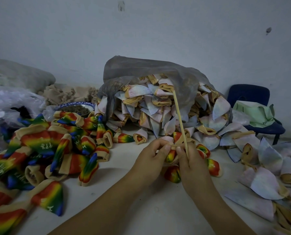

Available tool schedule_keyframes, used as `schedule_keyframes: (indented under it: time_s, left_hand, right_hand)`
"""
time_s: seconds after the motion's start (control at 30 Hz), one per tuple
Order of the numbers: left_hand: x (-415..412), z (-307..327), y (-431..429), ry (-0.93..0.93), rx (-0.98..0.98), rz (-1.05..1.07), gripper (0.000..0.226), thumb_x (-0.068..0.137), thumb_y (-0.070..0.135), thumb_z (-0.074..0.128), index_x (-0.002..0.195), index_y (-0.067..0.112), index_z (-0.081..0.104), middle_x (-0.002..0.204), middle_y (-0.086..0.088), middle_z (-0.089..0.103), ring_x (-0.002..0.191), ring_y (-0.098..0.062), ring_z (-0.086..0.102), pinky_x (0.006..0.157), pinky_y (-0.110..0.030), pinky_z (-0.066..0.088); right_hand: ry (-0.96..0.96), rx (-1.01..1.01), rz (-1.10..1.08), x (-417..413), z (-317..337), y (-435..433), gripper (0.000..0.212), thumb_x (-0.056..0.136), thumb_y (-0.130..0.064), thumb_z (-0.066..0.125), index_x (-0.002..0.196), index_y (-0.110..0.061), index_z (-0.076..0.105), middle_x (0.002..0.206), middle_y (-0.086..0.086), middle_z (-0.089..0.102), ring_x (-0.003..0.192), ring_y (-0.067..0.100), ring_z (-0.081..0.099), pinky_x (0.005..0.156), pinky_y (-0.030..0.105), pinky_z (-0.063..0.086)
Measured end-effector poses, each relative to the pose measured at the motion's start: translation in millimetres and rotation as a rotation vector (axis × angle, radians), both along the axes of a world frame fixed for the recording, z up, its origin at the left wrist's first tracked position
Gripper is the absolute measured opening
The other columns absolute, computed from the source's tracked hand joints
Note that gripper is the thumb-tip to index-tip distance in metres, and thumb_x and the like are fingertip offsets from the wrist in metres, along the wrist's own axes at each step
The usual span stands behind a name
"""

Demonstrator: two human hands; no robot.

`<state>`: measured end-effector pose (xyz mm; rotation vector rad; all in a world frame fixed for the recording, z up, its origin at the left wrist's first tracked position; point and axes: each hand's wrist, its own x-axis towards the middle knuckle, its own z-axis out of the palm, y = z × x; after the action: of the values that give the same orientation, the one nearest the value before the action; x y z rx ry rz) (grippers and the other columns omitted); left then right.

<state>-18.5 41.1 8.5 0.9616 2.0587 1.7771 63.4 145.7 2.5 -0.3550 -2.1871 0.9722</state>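
At the middle of the white surface, two hands share one small cloth piece, rainbow-printed with a tan rim, held just above the surface at 6 o'clock from the grey bag. The left hand has its grip clamped on the rim, thumb and fingers pinching it. The right hand pinches the rim too, its grip closed on a thin stick that rises toward 11 o'clock, its tip before the bag's mouth. Pale pieces spill from the bag and trail off toward 4 o'clock. A rainbow heap lies at 9 o'clock, a bowl at 10 o'clock, and a blue chair at 2 o'clock.
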Motion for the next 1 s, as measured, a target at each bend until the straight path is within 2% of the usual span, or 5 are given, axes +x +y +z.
schedule_keyframes:
  time_s: [0.23,0.53,0.77,0.93,1.0]
  left_hand:
    - [7.5,1.6,6.1,-0.412,-0.001,-0.063,0.041,0.102,0.046,0.041,0.133,0.024,0.058,0.128,-0.002,0.062,0.123,-0.019,0.053,0.114,-0.040,0.036]
    - [3.2,-1.0,7.1,-0.428,0.228,0.097,0.032,0.103,0.035,0.046,0.113,0.018,0.071,0.112,-0.005,0.072,0.114,-0.021,0.063,0.108,-0.046,0.043]
    - [6.5,-2.5,8.3,-0.332,0.235,0.168,0.031,0.102,0.039,0.045,0.098,0.025,0.072,0.106,0.002,0.071,0.110,-0.012,0.060,0.086,-0.024,0.043]
    - [8.5,-2.7,10.1,-0.344,0.213,0.147,0.030,0.104,0.036,0.043,0.105,0.025,0.071,0.108,0.004,0.072,0.110,-0.011,0.062,0.096,-0.028,0.045]
    - [9.3,-2.1,10.6,-0.381,0.235,0.126,0.030,0.104,0.035,0.042,0.102,0.028,0.072,0.105,0.007,0.074,0.106,-0.008,0.065,0.092,-0.025,0.047]
  right_hand:
    - [-0.105,0.090,-0.093,-2.4,5.2,-3.2,0.045,0.083,-0.056,0.016,0.094,-0.022,0.045,0.072,-0.006,0.047,0.064,0.007,0.049,0.053,0.021,0.035]
    - [-0.019,-0.088,-0.016,-3.0,-1.1,-5.6,0.032,0.087,-0.056,0.040,0.099,-0.028,0.052,0.094,-0.007,0.058,0.090,0.008,0.057,0.075,0.030,0.049]
    - [-0.050,-0.092,-0.124,-3.3,-0.6,-5.1,0.013,0.091,-0.038,0.055,0.099,-0.028,0.052,0.090,-0.015,0.058,0.081,-0.005,0.055,0.058,0.009,0.039]
    - [-0.051,-0.160,-0.136,-4.3,0.5,-5.1,0.002,0.093,-0.029,0.056,0.094,-0.030,0.055,0.078,-0.019,0.058,0.074,-0.020,0.053,0.056,0.000,0.039]
    - [-0.051,-0.205,-0.144,-4.0,0.5,-2.5,0.005,0.094,-0.027,0.054,0.096,-0.030,0.058,0.079,-0.016,0.060,0.073,-0.013,0.056,0.053,0.004,0.040]
